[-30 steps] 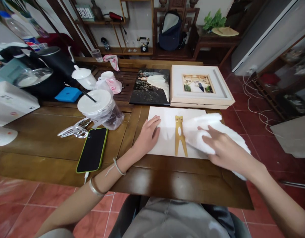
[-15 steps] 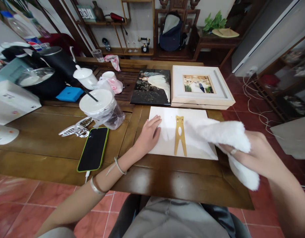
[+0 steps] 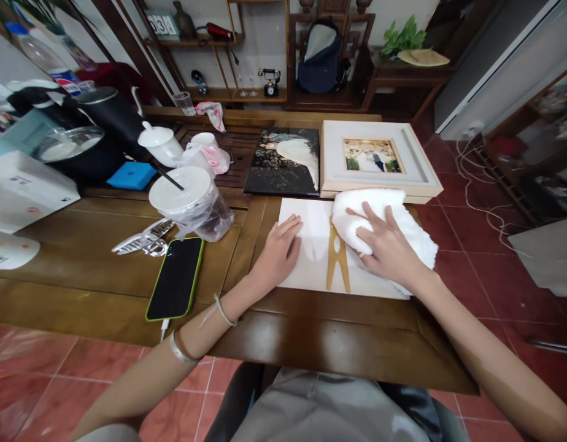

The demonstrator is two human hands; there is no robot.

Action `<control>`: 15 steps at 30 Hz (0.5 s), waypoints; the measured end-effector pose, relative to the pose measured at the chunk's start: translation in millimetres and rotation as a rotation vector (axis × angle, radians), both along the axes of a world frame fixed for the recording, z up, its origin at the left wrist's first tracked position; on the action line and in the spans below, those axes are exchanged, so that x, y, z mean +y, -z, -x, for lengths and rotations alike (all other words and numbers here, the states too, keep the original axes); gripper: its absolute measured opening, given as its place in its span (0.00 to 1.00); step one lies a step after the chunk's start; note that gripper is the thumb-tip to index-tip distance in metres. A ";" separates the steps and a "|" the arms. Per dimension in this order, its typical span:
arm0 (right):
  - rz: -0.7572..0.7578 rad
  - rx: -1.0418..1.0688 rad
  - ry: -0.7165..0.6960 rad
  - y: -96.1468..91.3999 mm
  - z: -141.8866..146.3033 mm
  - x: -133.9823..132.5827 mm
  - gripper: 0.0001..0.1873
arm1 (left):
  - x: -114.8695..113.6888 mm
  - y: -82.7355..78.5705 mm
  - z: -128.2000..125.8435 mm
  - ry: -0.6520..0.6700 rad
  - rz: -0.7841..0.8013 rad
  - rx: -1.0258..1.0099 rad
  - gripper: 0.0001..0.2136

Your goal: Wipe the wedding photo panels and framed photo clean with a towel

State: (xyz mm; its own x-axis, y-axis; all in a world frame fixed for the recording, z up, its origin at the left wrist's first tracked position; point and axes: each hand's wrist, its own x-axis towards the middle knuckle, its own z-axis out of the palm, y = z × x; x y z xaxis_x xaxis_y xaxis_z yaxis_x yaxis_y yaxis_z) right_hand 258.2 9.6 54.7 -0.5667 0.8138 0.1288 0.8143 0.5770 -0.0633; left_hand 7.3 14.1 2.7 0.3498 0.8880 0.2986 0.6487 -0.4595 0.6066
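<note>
My left hand (image 3: 278, 248) lies flat on the left edge of a white sheet (image 3: 311, 264), its fingers stretched out and holding nothing. My right hand (image 3: 385, 245) presses down on a bunched white towel (image 3: 412, 230), fingers splayed and dug into its folds. The towel covers the sheet's right part. Between the hands lies a flat gold-coloured piece (image 3: 331, 264) with two legs and an oval hole. Its cat-eared top end is partly hidden by the towel.
Behind the sheet are a dark photo panel (image 3: 283, 162) and a pale framed picture (image 3: 426, 166). To the left are a phone (image 3: 175, 279) on a cable, a silvery hair clip (image 3: 145, 236), a lidded cup with a straw (image 3: 191, 199) and a blue block (image 3: 131, 176).
My right hand has carried the towel left from beyond the sheet's right side and set it down on the sheet, over part of the gold piece. My left hand stays put.
</note>
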 end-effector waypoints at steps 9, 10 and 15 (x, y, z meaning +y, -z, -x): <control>0.184 0.016 -0.165 -16.6 -4.0 -71.5 0.18 | 0.6 1.3 0.2 0.002 -0.017 0.004 0.16; 0.178 0.033 -0.199 -18.3 -4.7 -81.2 0.19 | 0.5 1.6 0.2 0.000 -0.022 0.000 0.16; 0.159 0.146 -0.278 -25.9 -16.2 -103.4 0.18 | 0.0 2.2 0.3 0.003 -0.032 -0.011 0.16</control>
